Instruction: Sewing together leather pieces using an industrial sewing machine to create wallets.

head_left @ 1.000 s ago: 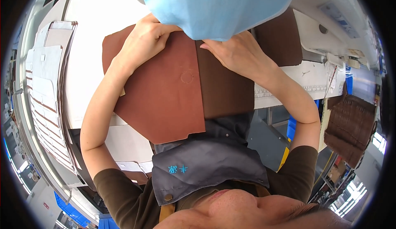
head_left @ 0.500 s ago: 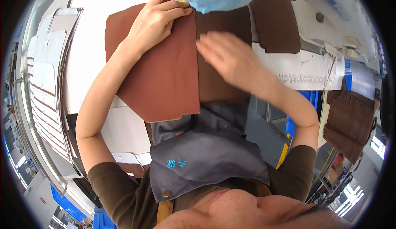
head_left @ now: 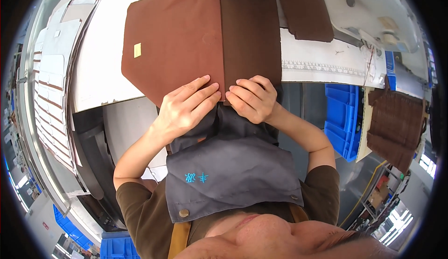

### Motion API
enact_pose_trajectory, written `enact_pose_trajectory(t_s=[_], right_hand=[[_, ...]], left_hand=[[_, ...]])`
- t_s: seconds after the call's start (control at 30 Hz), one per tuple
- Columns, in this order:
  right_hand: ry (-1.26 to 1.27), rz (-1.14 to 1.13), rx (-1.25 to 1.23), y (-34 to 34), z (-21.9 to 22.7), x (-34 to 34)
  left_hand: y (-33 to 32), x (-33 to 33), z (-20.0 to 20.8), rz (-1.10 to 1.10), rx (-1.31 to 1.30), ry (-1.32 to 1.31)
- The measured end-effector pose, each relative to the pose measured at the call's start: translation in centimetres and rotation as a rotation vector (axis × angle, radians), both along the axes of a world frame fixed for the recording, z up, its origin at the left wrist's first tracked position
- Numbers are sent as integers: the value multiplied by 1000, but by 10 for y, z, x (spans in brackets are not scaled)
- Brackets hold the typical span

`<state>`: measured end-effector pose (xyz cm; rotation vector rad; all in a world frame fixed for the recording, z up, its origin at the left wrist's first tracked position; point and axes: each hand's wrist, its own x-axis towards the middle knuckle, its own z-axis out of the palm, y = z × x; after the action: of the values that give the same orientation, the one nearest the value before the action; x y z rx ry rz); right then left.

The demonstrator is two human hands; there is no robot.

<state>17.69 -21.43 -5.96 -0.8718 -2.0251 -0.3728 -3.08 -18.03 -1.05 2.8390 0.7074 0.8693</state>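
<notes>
The left hand (head_left: 184, 107) lies flat, fingers spread, on the near edge of the reddish-brown leather panel (head_left: 172, 40); the right hand (head_left: 252, 98) curls its fingers over the darker leather panel (head_left: 249, 28) alongside, seemingly aligning their seam. Both panels lie beyond the fingers on a white bench (head_left: 100, 58). Blue bins (head_left: 343, 119) stand off to the right.
</notes>
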Motion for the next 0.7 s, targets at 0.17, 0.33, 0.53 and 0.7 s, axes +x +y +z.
enact_pose_trajectory(t_s=[0.17,0.33,0.53,0.7], right_hand=[[15,90,43,-2,6,0],[26,99,42,-1,8,2],[33,116,33,1,8,5],[15,92,-31,6,16,7]], left_hand=[[0,-2,-1,1,-55,-54],[1,2,0,-8,29,-45],[2,9,-4,-6,183,-58],[5,9,-3,-22,122,-68]])
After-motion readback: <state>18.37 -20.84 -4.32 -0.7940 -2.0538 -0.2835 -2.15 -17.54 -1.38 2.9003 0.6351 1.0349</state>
